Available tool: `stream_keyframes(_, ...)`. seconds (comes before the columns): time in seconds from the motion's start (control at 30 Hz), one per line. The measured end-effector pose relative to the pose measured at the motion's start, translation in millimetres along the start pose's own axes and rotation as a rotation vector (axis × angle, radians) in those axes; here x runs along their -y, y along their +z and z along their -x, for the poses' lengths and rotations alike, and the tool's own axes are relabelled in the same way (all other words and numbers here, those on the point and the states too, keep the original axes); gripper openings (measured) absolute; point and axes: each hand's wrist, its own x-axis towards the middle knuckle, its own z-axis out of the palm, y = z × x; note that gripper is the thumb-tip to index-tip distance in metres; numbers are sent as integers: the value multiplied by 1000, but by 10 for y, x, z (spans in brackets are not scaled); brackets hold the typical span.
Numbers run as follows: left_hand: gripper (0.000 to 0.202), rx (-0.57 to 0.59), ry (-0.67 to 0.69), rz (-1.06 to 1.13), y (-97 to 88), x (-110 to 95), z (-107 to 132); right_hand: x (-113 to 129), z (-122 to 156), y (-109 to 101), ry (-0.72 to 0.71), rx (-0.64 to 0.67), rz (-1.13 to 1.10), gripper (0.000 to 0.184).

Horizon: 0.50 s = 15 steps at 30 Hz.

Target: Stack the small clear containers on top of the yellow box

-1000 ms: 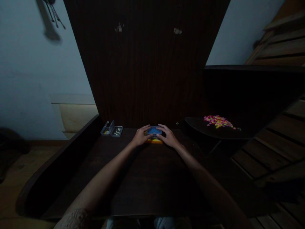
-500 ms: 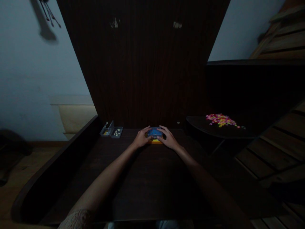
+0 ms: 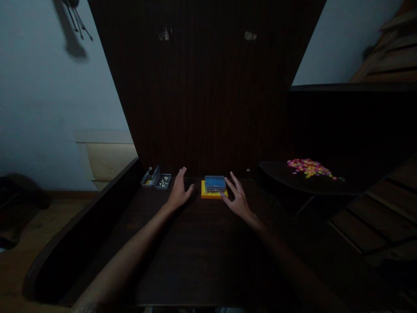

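Two hands are out, both empty: the left hand (image 3: 177,194) has its fingers extended and the thumb apart, and the right hand (image 3: 239,201) is likewise spread, gripping nothing. Between them are one box (image 3: 215,182), clear with blue contents, and one yellow base (image 3: 208,196) beneath it. The box sits just beside the right fingers, at their left—whether the tips touch it or the base, I cannot tell—and well apart from the left ones. Beyond the left hand stands one small case (image 3: 163,180), lid up, with pale bits in one half and yellow bits in the other, too small to count. Far right, one heap of beads (image 3: 308,168), too many to count, lies on a rounded shelf (image 3: 276,173).

The counter (image 3: 195,252) is dark wood, backed by a tall panel (image 3: 208,95) with two pale scuffs. The room is dim—a bluish wall (image 3: 39,113), a wooden floor (image 3: 32,232) at left.
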Motion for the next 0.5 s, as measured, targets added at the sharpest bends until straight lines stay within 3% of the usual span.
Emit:
stream_keyframes(0.1,64,-87,10,-191,-248,230,53,213,174,21,-53,60,16,61)
stream_keyframes(0.23,64,-115,-41,-386,-464,459,148,536,373,95,-208,348,14,57)
stream_keyframes(0.37,66,-169,-129,-471,-506,578,231,736,428,138,-213,584,2,57)
stream_keyframes(0.5,70,-184,-174,-425,-485,634,232,761,424,164,-152,642,-10,50)
